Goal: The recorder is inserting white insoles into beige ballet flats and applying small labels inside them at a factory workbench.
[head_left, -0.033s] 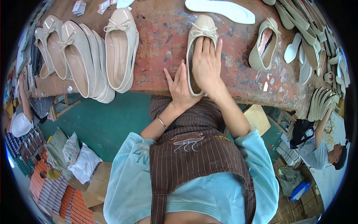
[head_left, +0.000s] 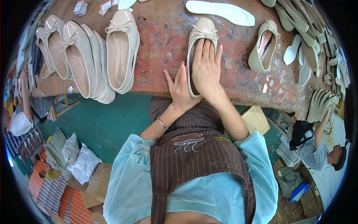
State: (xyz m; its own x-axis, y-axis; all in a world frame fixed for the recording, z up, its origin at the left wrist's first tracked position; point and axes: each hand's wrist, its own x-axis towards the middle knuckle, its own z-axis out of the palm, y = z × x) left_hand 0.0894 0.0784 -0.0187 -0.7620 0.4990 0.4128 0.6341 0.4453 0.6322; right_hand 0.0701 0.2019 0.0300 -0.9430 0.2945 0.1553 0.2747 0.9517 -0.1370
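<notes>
A beige ballet flat (head_left: 204, 25) with a glossy toe and a small bow lies on the worn red tabletop, toe pointing away from me. My left hand (head_left: 182, 89) holds its left side near the heel, fingers along the outer wall. Into the opening reaches my right hand (head_left: 206, 72), palm down, fingers straight and flat; the fingertips near the bow are partly hidden inside. One finger stays outside along the right edge. The insole is mostly covered by my right hand.
Several finished-looking beige flats (head_left: 120, 56) stand on the left. A white insole (head_left: 220, 11) lies beyond the shoe. To the right are a lone flat (head_left: 257, 58), loose insoles (head_left: 292, 50) and piled shoes. The table edge (head_left: 149, 92) runs close to me; other people sit at both sides.
The view has shifted very slightly, and the shoe appears a little lower. Both hands keep their places on it.
</notes>
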